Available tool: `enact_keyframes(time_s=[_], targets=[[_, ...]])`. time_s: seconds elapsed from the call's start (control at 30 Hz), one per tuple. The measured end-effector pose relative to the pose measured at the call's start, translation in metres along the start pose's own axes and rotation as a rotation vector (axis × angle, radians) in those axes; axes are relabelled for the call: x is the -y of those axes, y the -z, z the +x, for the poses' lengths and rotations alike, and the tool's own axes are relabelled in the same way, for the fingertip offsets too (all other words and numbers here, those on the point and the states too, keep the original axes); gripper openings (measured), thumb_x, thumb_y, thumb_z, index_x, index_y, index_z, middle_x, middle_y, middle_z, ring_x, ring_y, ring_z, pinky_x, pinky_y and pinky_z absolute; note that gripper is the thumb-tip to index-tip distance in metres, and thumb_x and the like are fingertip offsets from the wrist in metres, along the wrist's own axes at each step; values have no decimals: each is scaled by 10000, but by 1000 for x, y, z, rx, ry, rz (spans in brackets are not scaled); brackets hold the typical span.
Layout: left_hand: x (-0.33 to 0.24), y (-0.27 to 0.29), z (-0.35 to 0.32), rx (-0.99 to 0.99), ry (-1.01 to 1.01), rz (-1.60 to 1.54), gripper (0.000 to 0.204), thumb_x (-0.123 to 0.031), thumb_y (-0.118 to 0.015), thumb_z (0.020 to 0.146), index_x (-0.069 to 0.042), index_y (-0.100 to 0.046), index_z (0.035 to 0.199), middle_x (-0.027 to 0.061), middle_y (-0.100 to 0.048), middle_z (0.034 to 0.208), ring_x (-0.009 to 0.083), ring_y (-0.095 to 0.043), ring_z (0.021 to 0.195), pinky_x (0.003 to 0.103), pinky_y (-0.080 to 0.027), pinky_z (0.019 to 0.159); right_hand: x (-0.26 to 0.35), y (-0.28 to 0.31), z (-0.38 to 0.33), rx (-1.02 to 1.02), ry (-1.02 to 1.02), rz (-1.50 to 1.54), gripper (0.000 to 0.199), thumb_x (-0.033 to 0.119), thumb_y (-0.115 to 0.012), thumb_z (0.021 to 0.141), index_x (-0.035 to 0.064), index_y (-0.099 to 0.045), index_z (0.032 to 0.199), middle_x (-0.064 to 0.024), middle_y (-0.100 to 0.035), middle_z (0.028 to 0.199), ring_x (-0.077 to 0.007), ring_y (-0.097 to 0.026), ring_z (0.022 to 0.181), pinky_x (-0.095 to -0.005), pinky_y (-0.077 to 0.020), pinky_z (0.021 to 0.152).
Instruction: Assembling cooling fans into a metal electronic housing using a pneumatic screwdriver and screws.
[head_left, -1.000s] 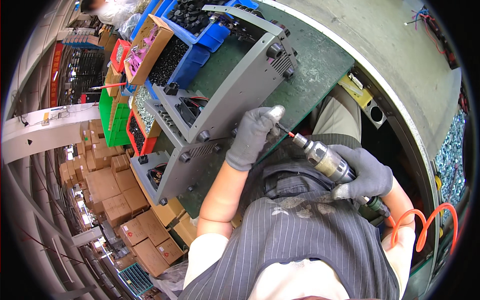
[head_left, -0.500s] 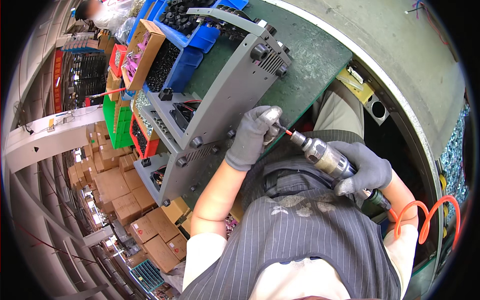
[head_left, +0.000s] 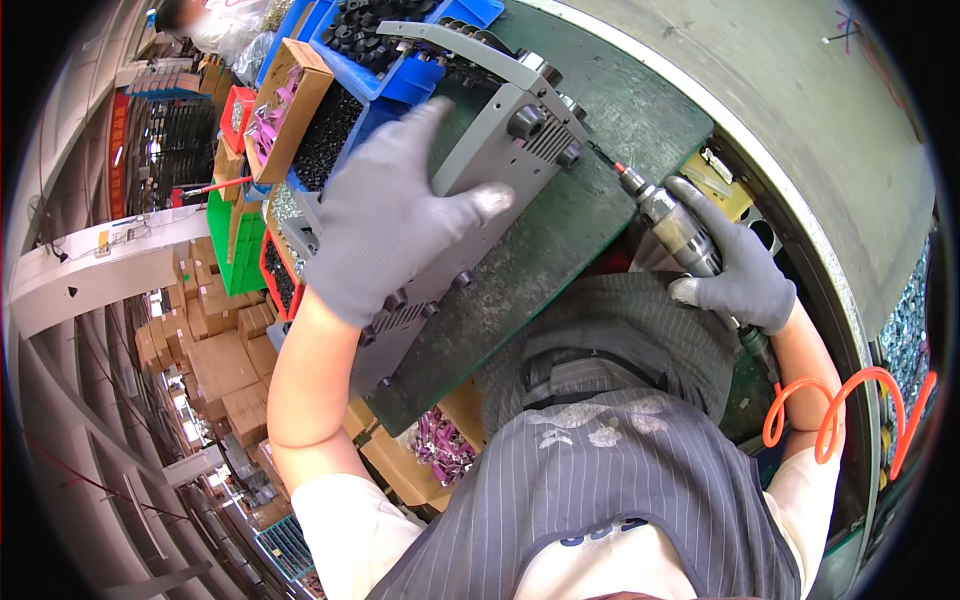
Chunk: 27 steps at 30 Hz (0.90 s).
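Right hand [head_left: 742, 272], gloved, is wrapped tight around the pneumatic screwdriver [head_left: 668, 218], its orange coiled hose [head_left: 832, 412] trailing off at five o'clock. The bit points toward ten o'clock at the end of the grey metal chassis [head_left: 470, 190]. Left hand [head_left: 385, 225] lies flat and open on top of that chassis, fingers spread, on the green table [head_left: 580, 210]. Beyond, at eleven o'clock, blue parts bins [head_left: 400, 75].

2 gloved hands, the left hand [head_left: 385, 225] and the right hand [head_left: 738, 272]; 1 grey metal case [head_left: 470, 200]; 1 powered screwdriver [head_left: 672, 222]; 1 orange coiled hose [head_left: 835, 415]; 2 blue bins [head_left: 400, 70]; 1 green bin [head_left: 228, 245]; 2 red bins [head_left: 275, 275]; 1 green mat [head_left: 590, 200]
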<state>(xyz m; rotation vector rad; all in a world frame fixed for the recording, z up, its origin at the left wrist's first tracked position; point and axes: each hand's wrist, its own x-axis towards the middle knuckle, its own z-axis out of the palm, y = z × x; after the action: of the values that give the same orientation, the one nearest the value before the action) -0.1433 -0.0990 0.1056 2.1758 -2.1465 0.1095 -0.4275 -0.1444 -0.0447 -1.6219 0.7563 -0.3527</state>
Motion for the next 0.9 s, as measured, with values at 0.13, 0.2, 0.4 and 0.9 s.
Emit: enact_keyframes(time_s=[0.13,0.2,0.4,0.9], targets=[[16,-11,4,556,248,-611,360,-240,-687,774,27,-640,1010,138,-676,830,193,-634,741,309,-491,710,2,-2,3,-26,49,-98,911,218,-737,635,76,-309,1426,-106,-649,1011,-243,-622,962,-335,-443,927],[17,-11,8,625,284,-601,319,-212,-669,785,40,-646,979,143,-682,829,178,-640,746,298,-494,706,9,2,7,50,-22,-23,922,230,-750,624,82,-318,1425,-130,-621,1068,-260,-598,1007,-339,-426,944],[20,-9,13,707,255,-640,300,-169,-666,782,43,-620,989,43,-634,796,95,-551,717,263,-470,680,6,-2,9,0,-52,156,933,177,-765,623,72,-309,1431,-115,-586,1137,-218,-571,1018,-338,-422,935],[23,-11,11,723,104,-627,304,-170,-618,778,60,-621,978,168,-636,724,193,-598,639,322,-489,646,-11,-17,-1,0,-157,373,1119,374,-807,535,-25,-266,1430,-129,-489,1301,-217,-452,1219,-322,-267,1067]])
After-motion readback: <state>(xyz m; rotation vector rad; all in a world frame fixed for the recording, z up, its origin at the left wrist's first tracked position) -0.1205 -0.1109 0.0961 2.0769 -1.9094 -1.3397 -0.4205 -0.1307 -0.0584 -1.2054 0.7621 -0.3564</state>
